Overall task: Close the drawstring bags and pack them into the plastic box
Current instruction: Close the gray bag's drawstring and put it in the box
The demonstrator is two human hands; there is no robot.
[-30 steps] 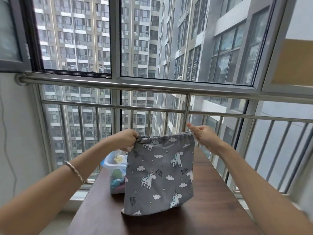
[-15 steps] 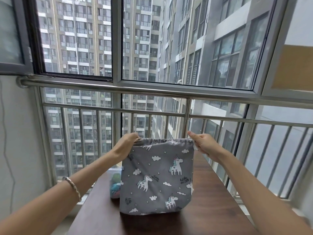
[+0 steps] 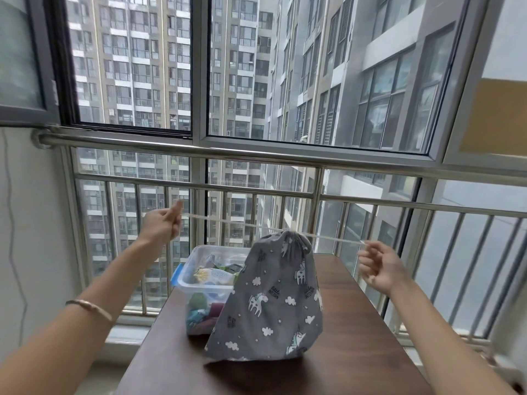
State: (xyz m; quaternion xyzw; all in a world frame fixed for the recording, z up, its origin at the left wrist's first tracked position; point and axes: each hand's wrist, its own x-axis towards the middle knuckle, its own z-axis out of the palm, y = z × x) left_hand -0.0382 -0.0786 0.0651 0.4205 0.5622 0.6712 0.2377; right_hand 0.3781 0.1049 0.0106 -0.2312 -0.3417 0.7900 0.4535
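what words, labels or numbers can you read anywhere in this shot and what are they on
"little": probably the first line of small dark print on the grey unicorn-print drawstring fabric bag; the line under it is too blurred to read.
Other small dark marks on the same bag: too blurred to read.
Clear plastic box with a blue clip: no readable label.
Nothing else shows readable text.

Grey bag (image 3: 271,306) w/ white unicorns & clouds, dark brown table (image 3: 356,352)
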